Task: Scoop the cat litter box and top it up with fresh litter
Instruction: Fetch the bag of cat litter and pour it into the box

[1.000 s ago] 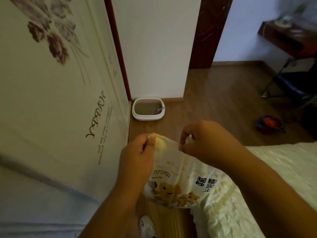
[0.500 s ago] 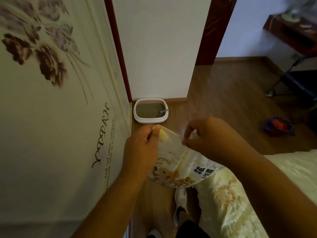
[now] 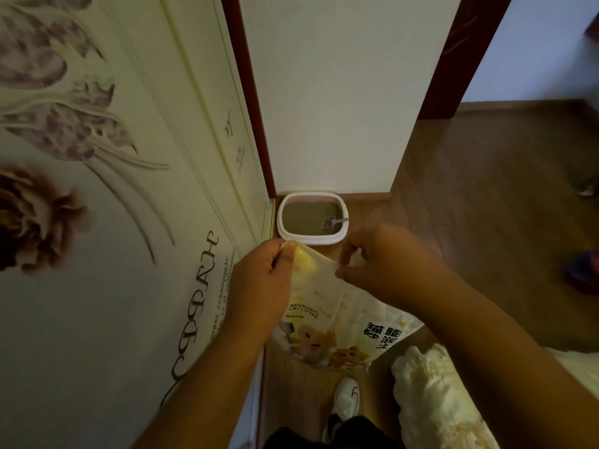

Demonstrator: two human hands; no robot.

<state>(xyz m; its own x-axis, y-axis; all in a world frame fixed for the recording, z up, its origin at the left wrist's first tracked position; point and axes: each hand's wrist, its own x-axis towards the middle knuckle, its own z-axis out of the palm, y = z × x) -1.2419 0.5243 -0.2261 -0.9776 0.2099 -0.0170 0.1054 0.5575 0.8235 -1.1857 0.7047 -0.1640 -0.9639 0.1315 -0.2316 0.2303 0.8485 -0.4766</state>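
Observation:
A white and yellow bag of bentonite cat litter [image 3: 327, 322] hangs in front of me. My left hand [image 3: 262, 280] pinches its top left corner, and my right hand [image 3: 385, 264] pinches the top edge on the right. On the wooden floor just beyond the bag, in the corner by the wall, stands a white-rimmed litter box [image 3: 343, 211] with grey litter in it. A grey scoop [image 3: 332, 222] lies in the box with its handle resting on the right rim.
A flowered wardrobe door [image 3: 113, 222] runs along the left. A bed with a pale quilt [image 3: 434, 393] fills the lower right. My white shoe [image 3: 346, 400] is on the narrow floor strip between them. An open doorway [image 3: 518, 140] lies ahead on the right.
I have walked toward the litter box with the bag held up in both hands; the box now lies much closer, just past the bag's top. Both grips are unchanged.

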